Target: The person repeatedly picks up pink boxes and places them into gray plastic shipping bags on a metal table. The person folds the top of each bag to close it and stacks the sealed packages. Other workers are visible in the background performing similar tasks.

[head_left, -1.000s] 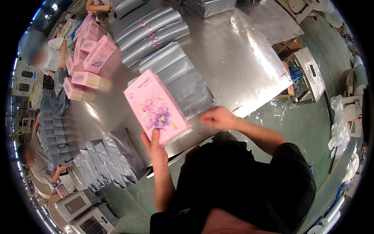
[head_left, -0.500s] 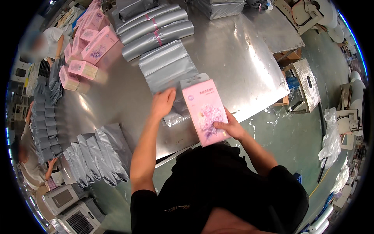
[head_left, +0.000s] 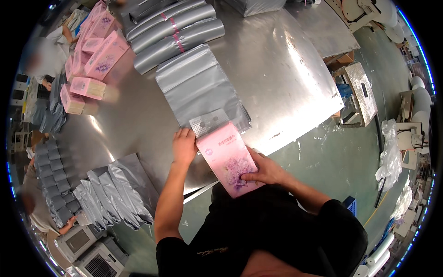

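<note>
My right hand grips a pink flower-printed tissue pack by its near right side, thumb on top. The pack slants over the table's front edge. Its far end, with a clear plastic flap punched with holes, lies over the near end of a stack of flat grey plastic bags. Beside the pack's far left corner, my left hand has its fingers curled over the near left edge of the top bag. The bag's mouth is partly hidden by the pack and flap.
Rolled grey bags lie beyond the stack on the metal table. Pink tissue packs are heaped at far left. Grey bags overlap at the near left corner. Co-workers stand at left; a metal step stool is at right.
The tissue pack has come nearer to my body and to the left in my right hand. My left hand has dropped to the bag's near edge, and the top bag now lies flatter.
</note>
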`<action>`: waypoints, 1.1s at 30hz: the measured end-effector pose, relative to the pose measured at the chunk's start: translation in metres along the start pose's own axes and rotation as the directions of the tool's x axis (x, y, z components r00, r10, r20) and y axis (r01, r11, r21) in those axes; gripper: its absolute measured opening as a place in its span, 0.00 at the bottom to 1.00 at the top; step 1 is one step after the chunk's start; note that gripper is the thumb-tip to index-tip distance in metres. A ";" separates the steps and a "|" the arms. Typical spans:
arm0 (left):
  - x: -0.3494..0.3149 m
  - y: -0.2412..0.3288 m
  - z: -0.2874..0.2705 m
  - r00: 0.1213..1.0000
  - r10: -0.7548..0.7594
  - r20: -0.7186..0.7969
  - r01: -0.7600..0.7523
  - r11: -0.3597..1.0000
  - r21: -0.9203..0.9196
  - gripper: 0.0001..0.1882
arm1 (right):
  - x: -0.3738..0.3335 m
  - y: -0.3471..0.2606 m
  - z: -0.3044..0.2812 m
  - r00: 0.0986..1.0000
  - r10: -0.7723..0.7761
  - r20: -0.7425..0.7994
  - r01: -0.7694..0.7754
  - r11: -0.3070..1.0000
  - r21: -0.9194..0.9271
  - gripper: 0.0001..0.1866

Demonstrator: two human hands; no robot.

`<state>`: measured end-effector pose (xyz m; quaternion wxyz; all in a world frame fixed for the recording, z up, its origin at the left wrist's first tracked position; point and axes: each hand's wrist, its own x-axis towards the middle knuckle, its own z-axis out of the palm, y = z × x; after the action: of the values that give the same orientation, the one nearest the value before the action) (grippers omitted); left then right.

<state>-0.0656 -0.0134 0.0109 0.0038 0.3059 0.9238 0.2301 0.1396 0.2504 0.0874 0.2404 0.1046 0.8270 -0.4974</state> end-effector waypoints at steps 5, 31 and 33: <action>0.005 -0.008 0.007 0.870 -0.488 0.065 0.393 0.609 -0.689 0.03 | 0.062 -0.008 -0.058 0.934 -0.149 -0.324 0.098 0.981 -0.167 0.23; -0.086 0.054 -0.007 0.820 -0.515 0.248 0.559 0.630 -0.539 0.12 | 0.097 0.031 -0.023 0.953 -0.226 -0.202 0.243 0.968 0.063 0.08; -0.070 0.038 0.008 0.837 -0.544 0.055 0.396 0.534 -0.747 0.08 | 0.083 0.032 -0.015 0.958 -0.172 -0.231 0.182 0.983 0.021 0.11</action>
<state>0.0135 -0.0229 0.0103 0.1023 -0.0056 0.7953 0.5975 0.0768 0.2736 0.0274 0.0961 0.0915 0.8446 -0.5187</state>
